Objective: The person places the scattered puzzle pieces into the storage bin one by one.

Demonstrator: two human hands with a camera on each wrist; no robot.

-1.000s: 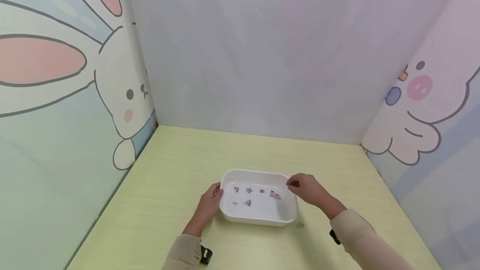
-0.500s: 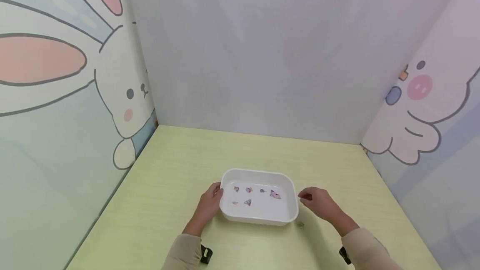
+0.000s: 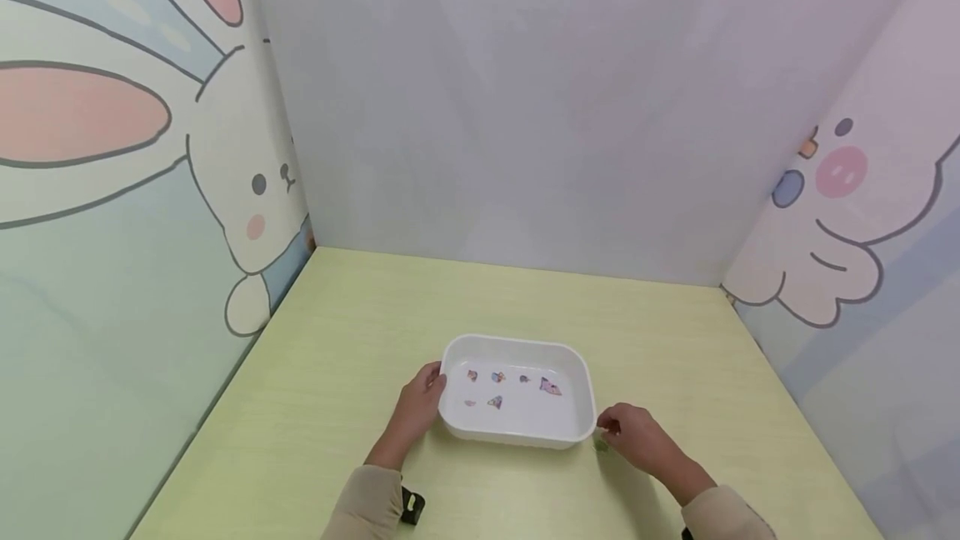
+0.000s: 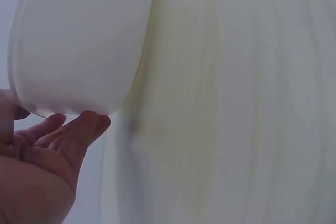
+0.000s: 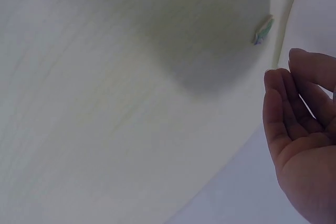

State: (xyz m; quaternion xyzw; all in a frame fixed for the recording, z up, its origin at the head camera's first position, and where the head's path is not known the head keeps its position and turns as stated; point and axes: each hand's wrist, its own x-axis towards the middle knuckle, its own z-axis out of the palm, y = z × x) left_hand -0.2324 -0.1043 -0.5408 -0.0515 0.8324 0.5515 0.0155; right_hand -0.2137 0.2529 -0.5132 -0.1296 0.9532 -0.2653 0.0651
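My left hand (image 3: 417,408) holds the left end of a white plastic tray (image 3: 517,438), which sits on the table. In the left wrist view the thumb is at the rim and the fingertips press the outer wall. Several small colourful sticker-like pieces lie spread on the tray floor, such as a pink and purple one (image 3: 551,387) and a bluish triangular one (image 3: 496,402). My right hand (image 3: 637,438) hovers by the tray's lower right corner, fingers loosely bent with nothing seen between them. Just beyond its fingertips a small green and blue piece (image 5: 263,31) lies on the table.
Pale yellow-green wood-grain table (image 3: 375,307) surrounds the tray. A grey-white curtain (image 3: 510,107) closes off the back. Side panels carry a cartoon rabbit (image 3: 251,157) on the left and a cartoon pig (image 3: 840,182) on the right.
My right hand has come from above the tray's right end, out past its rim and down toward the small green piece on the table. The left hand and the tray stay put.
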